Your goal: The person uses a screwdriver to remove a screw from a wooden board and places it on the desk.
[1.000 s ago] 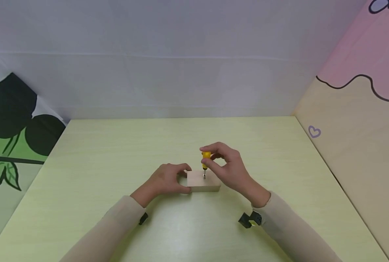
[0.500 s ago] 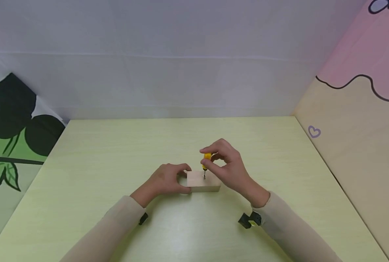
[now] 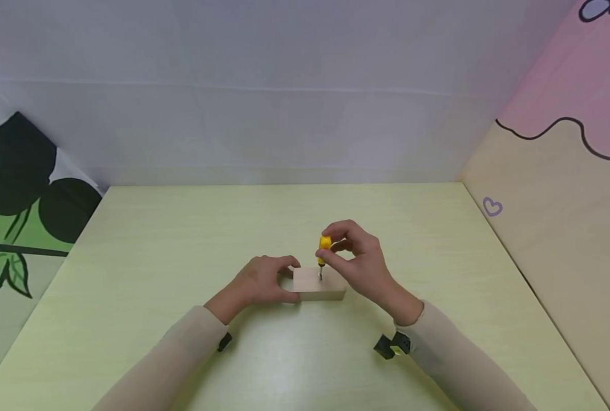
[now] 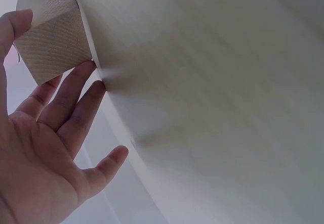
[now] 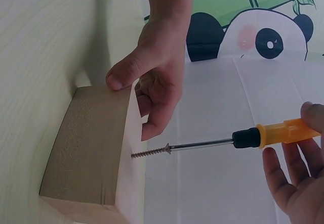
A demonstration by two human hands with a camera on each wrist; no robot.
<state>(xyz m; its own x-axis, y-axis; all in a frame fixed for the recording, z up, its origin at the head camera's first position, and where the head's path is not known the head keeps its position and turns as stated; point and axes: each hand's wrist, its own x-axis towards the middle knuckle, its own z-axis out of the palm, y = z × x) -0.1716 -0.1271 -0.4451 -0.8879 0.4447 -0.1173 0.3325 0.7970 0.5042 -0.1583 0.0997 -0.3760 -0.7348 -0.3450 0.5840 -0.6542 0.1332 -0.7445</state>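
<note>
A pale wooden block [image 3: 312, 284] lies on the table in front of me. My left hand [image 3: 261, 279] grips its left end between thumb and fingers; the left wrist view has the thumb on one side of the block [image 4: 58, 44] and fingers at another. From the block's top face stands a screw [image 5: 151, 153], part of its thread showing. The shaft of a screwdriver [image 5: 202, 144] with a yellow handle and black collar meets the screw's head, roughly in line with it. With thumb and fingertips, my right hand [image 3: 361, 257] pinches the handle from the right.
The light wood-grain table [image 3: 181, 228] runs back to a pale cloth wall [image 3: 284, 125]. Printed panels stand on either side, the right panel [image 3: 556, 217] pink and beige. Small black devices are strapped at both wrists, such as the right wrist device [image 3: 392, 345].
My right index finger, earlier stretched past the handle, now lies back near its top, and the handle has shifted slightly. The left hand and block have stayed in place.
</note>
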